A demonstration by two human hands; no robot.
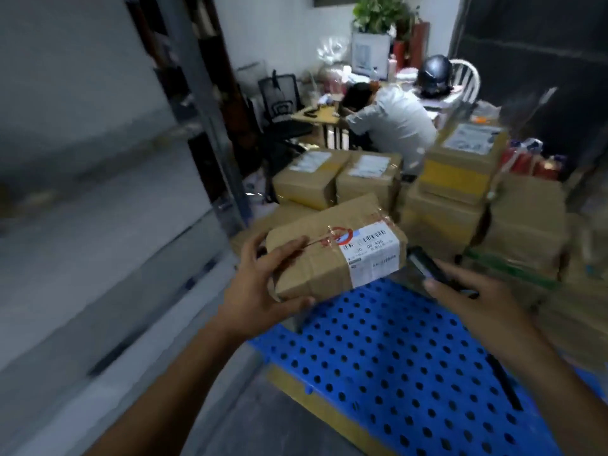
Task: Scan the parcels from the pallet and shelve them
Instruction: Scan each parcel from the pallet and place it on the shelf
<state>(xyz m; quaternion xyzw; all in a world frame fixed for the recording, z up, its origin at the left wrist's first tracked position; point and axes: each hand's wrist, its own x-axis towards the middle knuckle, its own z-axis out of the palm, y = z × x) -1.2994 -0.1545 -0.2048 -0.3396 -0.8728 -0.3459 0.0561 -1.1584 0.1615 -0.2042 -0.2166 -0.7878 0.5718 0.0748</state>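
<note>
two hands are up over the blue pallet (394, 350). left hand (260, 287) is closed around the near end of a brown parcel (332, 255), fingers on top and thumb under, label facing up. right hand (473, 301) is wrapped on a dark scanner (424, 261), just beside the parcel's label end. more boxes (450, 192) are stacked at the far side of the pallet.
</note>
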